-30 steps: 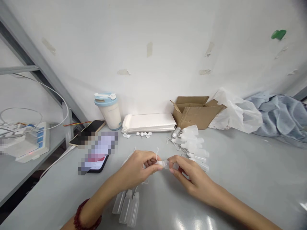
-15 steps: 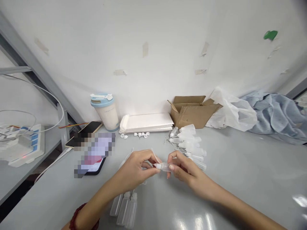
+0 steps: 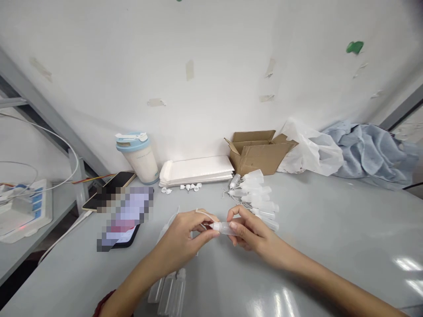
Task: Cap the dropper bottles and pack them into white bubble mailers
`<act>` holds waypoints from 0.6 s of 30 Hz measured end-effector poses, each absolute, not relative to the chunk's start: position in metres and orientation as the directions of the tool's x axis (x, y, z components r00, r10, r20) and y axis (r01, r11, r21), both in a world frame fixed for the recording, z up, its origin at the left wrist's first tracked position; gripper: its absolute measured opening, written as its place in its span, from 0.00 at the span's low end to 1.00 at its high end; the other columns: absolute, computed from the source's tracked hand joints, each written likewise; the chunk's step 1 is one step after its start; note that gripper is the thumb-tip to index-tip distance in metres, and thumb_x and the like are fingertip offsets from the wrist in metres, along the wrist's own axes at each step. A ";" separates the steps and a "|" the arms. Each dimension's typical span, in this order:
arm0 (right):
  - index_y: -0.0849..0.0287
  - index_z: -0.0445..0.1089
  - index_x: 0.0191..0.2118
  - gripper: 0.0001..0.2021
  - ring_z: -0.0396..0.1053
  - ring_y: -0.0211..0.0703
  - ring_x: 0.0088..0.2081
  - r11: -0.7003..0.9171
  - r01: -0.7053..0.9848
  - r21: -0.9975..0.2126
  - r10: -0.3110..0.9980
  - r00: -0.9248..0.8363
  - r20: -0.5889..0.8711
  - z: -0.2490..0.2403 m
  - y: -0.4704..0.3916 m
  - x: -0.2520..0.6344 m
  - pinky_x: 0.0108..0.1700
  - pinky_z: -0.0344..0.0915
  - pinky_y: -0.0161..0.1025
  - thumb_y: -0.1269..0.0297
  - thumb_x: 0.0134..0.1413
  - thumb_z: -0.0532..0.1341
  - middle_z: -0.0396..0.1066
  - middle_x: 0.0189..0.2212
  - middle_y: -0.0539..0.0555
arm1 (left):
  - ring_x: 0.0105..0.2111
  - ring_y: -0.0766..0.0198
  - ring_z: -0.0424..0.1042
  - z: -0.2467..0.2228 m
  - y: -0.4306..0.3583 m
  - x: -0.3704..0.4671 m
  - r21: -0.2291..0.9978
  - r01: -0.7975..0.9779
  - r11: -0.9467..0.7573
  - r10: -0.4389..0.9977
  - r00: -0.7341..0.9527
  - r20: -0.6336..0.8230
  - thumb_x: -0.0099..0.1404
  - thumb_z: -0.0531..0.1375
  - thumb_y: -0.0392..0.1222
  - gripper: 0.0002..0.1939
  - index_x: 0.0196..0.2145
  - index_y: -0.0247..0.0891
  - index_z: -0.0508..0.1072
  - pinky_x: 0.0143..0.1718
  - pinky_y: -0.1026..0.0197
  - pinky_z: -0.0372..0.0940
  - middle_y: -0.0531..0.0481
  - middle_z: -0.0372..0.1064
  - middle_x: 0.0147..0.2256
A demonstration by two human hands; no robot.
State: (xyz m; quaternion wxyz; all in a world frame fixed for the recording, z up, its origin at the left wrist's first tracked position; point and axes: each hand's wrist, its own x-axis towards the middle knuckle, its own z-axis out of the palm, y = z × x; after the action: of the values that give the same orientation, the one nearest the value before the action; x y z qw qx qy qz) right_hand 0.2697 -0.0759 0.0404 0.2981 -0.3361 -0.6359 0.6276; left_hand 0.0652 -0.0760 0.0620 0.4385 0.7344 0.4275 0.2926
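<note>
A small translucent squeeze bottle (image 3: pixel 224 227) lies roughly level between my two hands, above the table. My left hand (image 3: pixel 190 233) pinches its white needle-tip cap (image 3: pixel 216 226) with thumb and fingers. A thin pale strap loops up over the left fingers. My right hand (image 3: pixel 253 233) grips the bottle's body between thumb and fingers. Beneath my left wrist lie several clear bottles (image 3: pixel 170 293), partly hidden by the arm. Beyond my right hand is a pile of similar capped bottles (image 3: pixel 259 193). Several small white caps (image 3: pixel 191 187) lie farther back.
At the back stand a stack of white padded envelopes (image 3: pixel 198 169), an open cardboard box (image 3: pixel 262 156) and a blue-lidded cup (image 3: pixel 140 160). Two phones, one dark (image 3: pixel 115 185) and one lit (image 3: pixel 132 220), lie left. A plastic bag (image 3: pixel 307 149) and blue cloth (image 3: pixel 370 149) are back right.
The view has shifted slightly, moving the background left. Both hands still hold the bottle, which now lies more level; the strap has swung over my left fingers.
</note>
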 end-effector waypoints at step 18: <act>0.56 0.55 0.37 0.10 0.52 0.35 0.24 0.153 0.243 -0.958 0.872 -0.490 0.015 0.041 -0.079 0.268 0.28 0.53 0.33 0.57 0.65 0.45 0.52 0.23 0.44 | 0.28 0.64 0.70 0.057 -0.078 0.071 0.897 0.416 -0.151 0.908 0.417 -0.040 0.61 0.57 0.45 0.10 0.36 0.36 0.73 0.29 0.65 0.66 0.49 0.71 0.32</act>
State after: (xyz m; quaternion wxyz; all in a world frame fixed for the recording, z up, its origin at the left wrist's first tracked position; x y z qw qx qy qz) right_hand 0.2682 -0.0794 0.0411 0.3068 -0.4012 -0.6947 0.5122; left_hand 0.0710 -0.0776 0.0569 0.4540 0.7087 0.4672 0.2709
